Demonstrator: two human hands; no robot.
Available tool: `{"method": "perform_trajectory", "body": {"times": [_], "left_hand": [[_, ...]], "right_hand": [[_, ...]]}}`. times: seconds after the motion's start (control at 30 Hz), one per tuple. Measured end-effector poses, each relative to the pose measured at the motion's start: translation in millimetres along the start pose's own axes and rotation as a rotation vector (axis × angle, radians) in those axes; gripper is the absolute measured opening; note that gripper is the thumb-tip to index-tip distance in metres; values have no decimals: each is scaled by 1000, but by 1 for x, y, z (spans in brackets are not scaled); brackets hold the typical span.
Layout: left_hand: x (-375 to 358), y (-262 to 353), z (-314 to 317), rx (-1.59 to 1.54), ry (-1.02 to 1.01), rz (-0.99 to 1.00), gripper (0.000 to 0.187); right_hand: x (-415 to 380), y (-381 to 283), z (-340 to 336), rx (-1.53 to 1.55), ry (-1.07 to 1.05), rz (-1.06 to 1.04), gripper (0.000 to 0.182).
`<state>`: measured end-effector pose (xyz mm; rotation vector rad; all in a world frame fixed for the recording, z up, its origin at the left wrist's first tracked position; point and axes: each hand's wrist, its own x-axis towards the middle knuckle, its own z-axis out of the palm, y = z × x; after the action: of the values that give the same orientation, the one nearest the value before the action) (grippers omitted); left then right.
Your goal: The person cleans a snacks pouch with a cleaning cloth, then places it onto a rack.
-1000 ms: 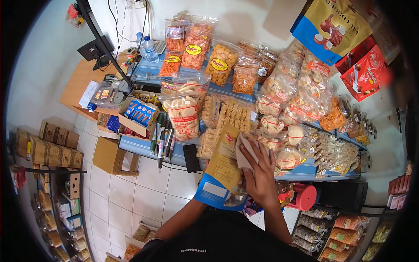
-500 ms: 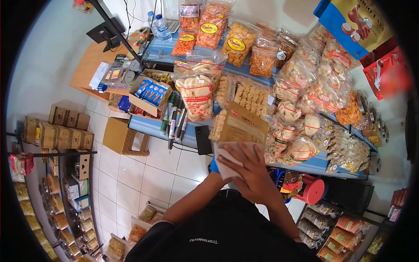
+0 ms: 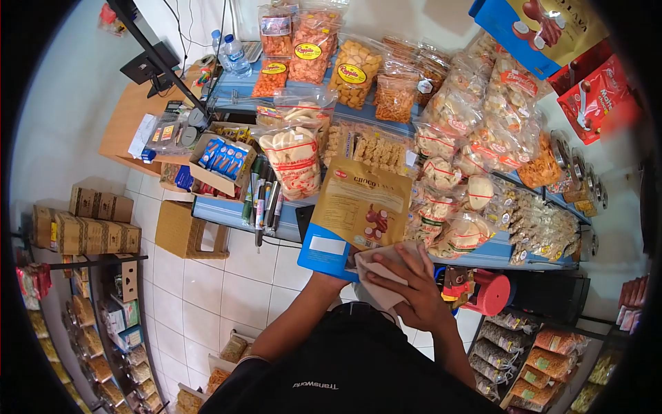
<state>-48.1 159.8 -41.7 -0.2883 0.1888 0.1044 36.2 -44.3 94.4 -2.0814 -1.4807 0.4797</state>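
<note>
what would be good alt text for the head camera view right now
A person's left hand holds a gold and blue Choco Lava pouch while the right hand holds a pale cloth at its lower right corner. Beyond, bagged snacks crowd a blue table, with packed shelves at both sides.

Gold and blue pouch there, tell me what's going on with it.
A person has the gold and blue pouch up in front of a table crowded with bagged snacks. The left hand, mostly hidden behind the pouch, supports it from below. The right hand has a pale cloth at the pouch's lower corner, which looks like wiping. The printed back, with its white label box, faces the camera.
</note>
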Motion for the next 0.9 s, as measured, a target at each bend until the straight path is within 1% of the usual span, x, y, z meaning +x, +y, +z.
{"method": "perform_trajectory", "body": {"times": [0.1, 0.17, 0.23, 0.27, 0.37, 0.43, 0.47, 0.5, 0.57, 0.63, 0.67, 0.77, 0.87, 0.9], "left_hand": [[3, -1, -10, 47, -64, -22, 65], [2, -4, -8, -29, -116, -71, 67], [14, -9, -4, -43, -305, -163, 69], [26, -12, -5, -19, -468, -228, 70], [15, -17, 3, 269, -30, -79, 74], [8, -33, 40, 471, 343, 169, 74], [8, -31, 45, 499, 387, 204, 74], [8, -26, 45, 489, 309, 194, 73], [9, -16, 39, 456, 149, 155, 73], [10, -7, 37, 451, 68, 120, 73], [9, -5, 37, 454, 42, 104, 73], [11, -5, 42, 444, -8, 85, 73], [10, -4, 44, 432, -26, 70, 73], [11, -5, 44, 428, -30, 66, 73]], "right_hand": [[-1, 5, -6, -61, 56, 90, 63], [4, 5, -10, -168, 107, 134, 63], [11, 5, -16, -250, 182, 194, 63], [15, 4, -20, -261, 218, 220, 63], [22, 10, -26, -268, 299, 311, 63], [29, 6, -28, -241, 337, 270, 63], [35, -3, -30, -218, 342, 238, 63], [39, -9, -30, -192, 352, 211, 63], [43, -16, -21, -181, 291, 104, 66], [57, -27, -14, -205, 237, -16, 73], [63, -25, -4, -256, 240, -78, 79], [77, -23, 4, -245, 273, -116, 75], [77, -28, -21, -321, 284, -21, 66], [76, -24, -24, -299, 310, 12, 66]]}}
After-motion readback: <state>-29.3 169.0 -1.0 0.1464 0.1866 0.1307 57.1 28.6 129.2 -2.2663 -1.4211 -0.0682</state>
